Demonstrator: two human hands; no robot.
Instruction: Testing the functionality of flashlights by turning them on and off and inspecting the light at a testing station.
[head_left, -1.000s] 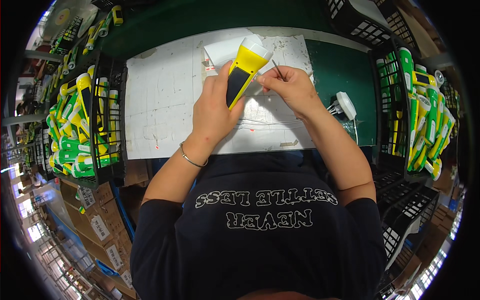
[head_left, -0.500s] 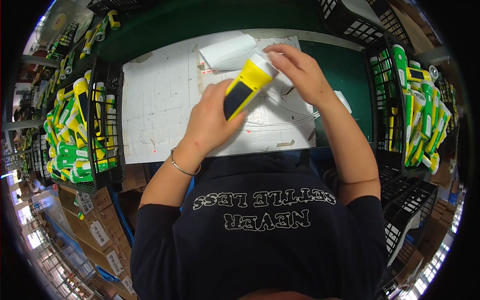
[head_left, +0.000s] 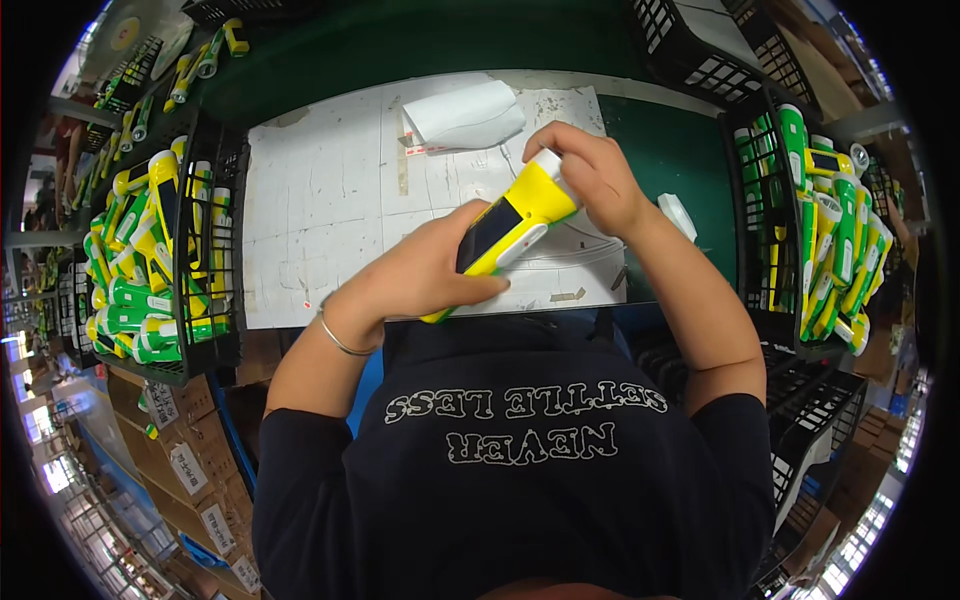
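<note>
A yellow and green flashlight [head_left: 541, 196] with a dark panel and a white head slants over the white work surface [head_left: 310, 200]. My left hand [head_left: 430, 262] is closed round its lower body, thumb over the near side. Around the white head, the fingers of my right hand [head_left: 598, 183] are bent and gripping; they cover part of it. Beyond the flashlight lies a curled white sheet [head_left: 465, 115]. Thin white cable [head_left: 580, 240] runs across the surface, partly behind the flashlight. To the right of my right wrist is a small white piece [head_left: 677, 217].
Black plastic crates full of green and yellow flashlights stand at the left [head_left: 212, 345] and right [head_left: 750, 215]. Another black crate [head_left: 690, 50] sits at the far right. A few flashlights [head_left: 208, 62] lie at the far left. Cardboard boxes [head_left: 185, 455] are low on the left.
The flashlight has come nearer to my body and turned, so its side strip now shows. Both hands moved with it, and my right fingers have closed round its white head.
</note>
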